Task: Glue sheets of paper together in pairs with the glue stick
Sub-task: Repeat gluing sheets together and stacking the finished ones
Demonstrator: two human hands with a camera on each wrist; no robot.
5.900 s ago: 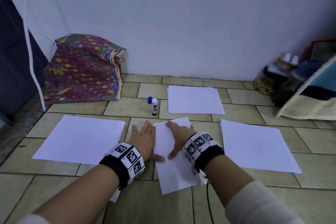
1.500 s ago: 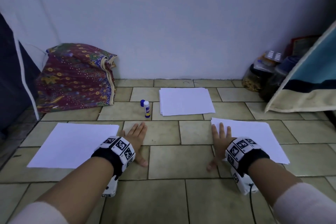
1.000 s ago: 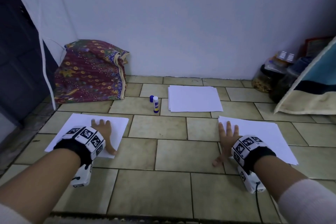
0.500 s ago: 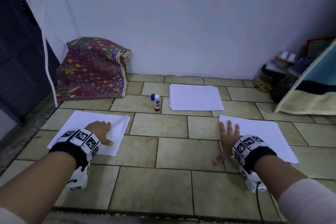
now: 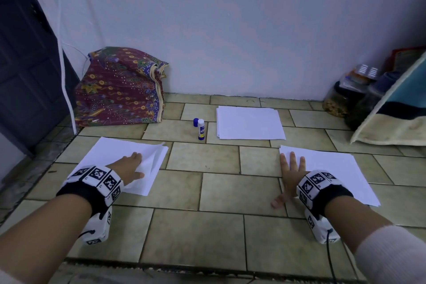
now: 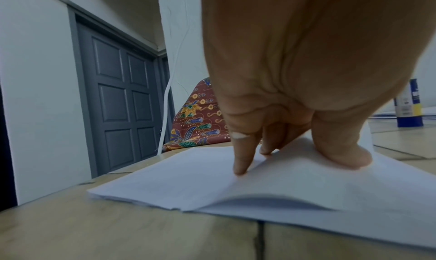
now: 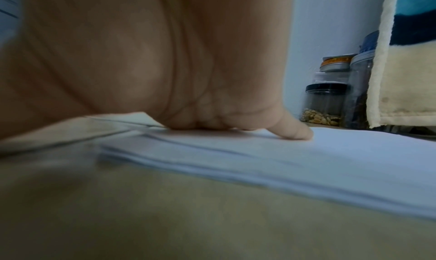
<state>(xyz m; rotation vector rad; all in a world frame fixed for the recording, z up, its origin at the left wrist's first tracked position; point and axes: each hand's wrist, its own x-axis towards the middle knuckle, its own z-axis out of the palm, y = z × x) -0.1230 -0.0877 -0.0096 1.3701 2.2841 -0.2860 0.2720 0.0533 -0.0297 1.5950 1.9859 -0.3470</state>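
Note:
Three white paper stacks lie on the tiled floor. My left hand (image 5: 132,165) is on the left stack (image 5: 103,157) and pinches its top sheet (image 6: 295,176) between thumb and curled fingers (image 6: 240,157), so the sheet bulges up and its far right corner lifts. My right hand (image 5: 291,168) lies flat with spread fingers on the near left corner of the right stack (image 5: 334,173); a fingertip (image 7: 297,132) presses the paper (image 7: 306,161). The third stack (image 5: 250,123) lies near the wall. The glue stick (image 5: 201,129) stands uncapped left of it, with its blue cap (image 5: 196,122) beside it.
A patterned fabric bundle (image 5: 119,90) leans against the wall at the back left, next to a dark door (image 5: 25,64). Jars (image 5: 338,99) and a hanging blanket (image 5: 391,117) fill the back right corner. Bare tiles (image 5: 219,168) lie between the two near stacks.
My left hand went from flat on the left stack to curled, and the top sheet has buckled and risen at its right side. The right hand has stayed flat on the right stack.

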